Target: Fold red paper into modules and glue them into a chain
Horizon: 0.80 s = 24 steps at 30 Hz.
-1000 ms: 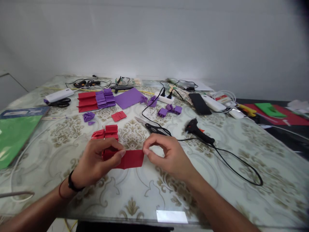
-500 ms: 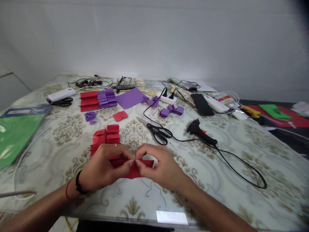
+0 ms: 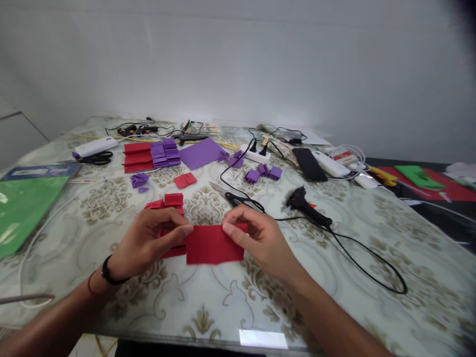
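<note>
Head view:
Left hand (image 3: 148,243): fingers are pinching the left edge of the red paper (image 3: 213,244).
Right hand (image 3: 260,243): thumb and fingers are closing on the paper's right edge.
Red paper: is lying flat on the table (image 3: 223,302), between both hands.
Scissors (image 3: 238,198): are lying just behind.

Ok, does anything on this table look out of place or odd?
Nothing looks spilled or damaged. The glue gun lies on its side, its black cord looping loosely across the table. The left hand and right hand pinch the red paper by its side edges.
</note>
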### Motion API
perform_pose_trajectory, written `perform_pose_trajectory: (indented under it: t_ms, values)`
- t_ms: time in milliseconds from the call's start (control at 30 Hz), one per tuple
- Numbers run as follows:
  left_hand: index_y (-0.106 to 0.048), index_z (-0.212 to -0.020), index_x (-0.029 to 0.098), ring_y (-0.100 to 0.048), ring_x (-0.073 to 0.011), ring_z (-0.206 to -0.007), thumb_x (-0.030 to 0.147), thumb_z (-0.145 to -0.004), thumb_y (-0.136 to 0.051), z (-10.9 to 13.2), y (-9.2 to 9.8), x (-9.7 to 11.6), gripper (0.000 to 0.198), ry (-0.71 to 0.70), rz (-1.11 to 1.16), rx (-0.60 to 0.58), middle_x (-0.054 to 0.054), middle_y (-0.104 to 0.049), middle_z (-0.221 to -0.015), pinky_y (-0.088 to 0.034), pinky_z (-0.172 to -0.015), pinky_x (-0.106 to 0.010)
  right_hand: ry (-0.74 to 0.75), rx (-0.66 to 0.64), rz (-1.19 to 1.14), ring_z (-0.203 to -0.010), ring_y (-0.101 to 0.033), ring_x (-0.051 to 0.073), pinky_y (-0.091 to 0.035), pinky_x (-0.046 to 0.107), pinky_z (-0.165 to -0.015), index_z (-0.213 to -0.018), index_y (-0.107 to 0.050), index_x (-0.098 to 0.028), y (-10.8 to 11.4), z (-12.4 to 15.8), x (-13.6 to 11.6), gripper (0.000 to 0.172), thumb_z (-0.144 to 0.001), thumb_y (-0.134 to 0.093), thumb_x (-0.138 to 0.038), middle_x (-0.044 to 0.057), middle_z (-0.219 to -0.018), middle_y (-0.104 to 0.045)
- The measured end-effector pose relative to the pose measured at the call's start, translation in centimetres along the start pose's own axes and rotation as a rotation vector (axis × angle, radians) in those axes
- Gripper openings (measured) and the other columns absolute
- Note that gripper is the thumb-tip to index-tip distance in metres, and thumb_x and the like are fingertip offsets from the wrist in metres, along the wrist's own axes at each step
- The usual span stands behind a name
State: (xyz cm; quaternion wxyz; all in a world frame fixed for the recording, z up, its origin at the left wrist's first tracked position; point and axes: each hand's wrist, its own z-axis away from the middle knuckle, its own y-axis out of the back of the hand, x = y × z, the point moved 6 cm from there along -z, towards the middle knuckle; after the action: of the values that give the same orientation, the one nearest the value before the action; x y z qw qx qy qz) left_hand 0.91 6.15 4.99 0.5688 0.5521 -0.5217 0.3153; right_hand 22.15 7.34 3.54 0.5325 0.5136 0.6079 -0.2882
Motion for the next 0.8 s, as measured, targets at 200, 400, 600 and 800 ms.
perform_pose_trajectory:
  t_ms: [200, 400, 600, 800]
  values:
    - [-0.068, -0.08, 0.017, -0.05, -0.0111, -0.06, 0.04, -0.092, -0.076, -0.3, 1.2, -1.8, 0.027, 0.084, 0.172, 0.189, 0.002, -0.06, -0.067, -0.038, -0.055, -0.021, 0.092, -0.059, 0.071, -0.126, -0.062, 0.026, -0.059, 0.038, -0.096, -0.138, -0.059, -0.034, -0.5, 0.1, -0.5, 0.055, -0.088, -0.083, -0.033, 0.009, -0.138, -0.06]
    - [-0.066, -0.081, 0.017, -0.047, -0.0112, -0.064, 0.038, -0.094, -0.075, -0.1, 1.3, -3.0, 0.026, 0.124, 0.297, 0.2, 0.002, -0.056, -0.07, -0.038, -0.058, -0.021, 0.162, -0.125, 0.229, -0.141, -0.051, 0.032, -0.061, 0.045, -0.099, -0.144, -0.057, -0.037, -0.9, 0.1, -1.1, 0.064, -0.087, -0.085, -0.033, 0.011, -0.147, -0.051]
    - [-0.062, -0.079, 0.017, -0.045, -0.0092, -0.059, 0.037, -0.092, -0.075, -0.2, 0.3, -2.9, 0.028, 0.177, 0.371, 0.145, 0.004, -0.054, -0.068, -0.037, -0.055, -0.02, 0.191, -0.161, 0.284, -0.142, -0.05, 0.033, -0.05, 0.052, -0.115, -0.145, -0.056, -0.036, -1.3, 0.2, -1.2, 0.069, -0.084, -0.088, -0.034, 0.011, -0.147, -0.05]
    - [-0.061, -0.076, 0.017, -0.051, -0.0092, -0.057, 0.036, -0.089, -0.078, -0.3, -0.4, -2.5, 0.028, 0.209, 0.491, 0.094, 0.004, -0.057, -0.066, -0.043, -0.056, -0.02, 0.233, -0.16, 0.308, -0.14, -0.053, 0.031, -0.045, 0.051, -0.119, -0.145, -0.057, -0.034, -1.4, 0.2, -1.4, 0.063, -0.088, -0.084, -0.035, 0.011, -0.145, -0.053]
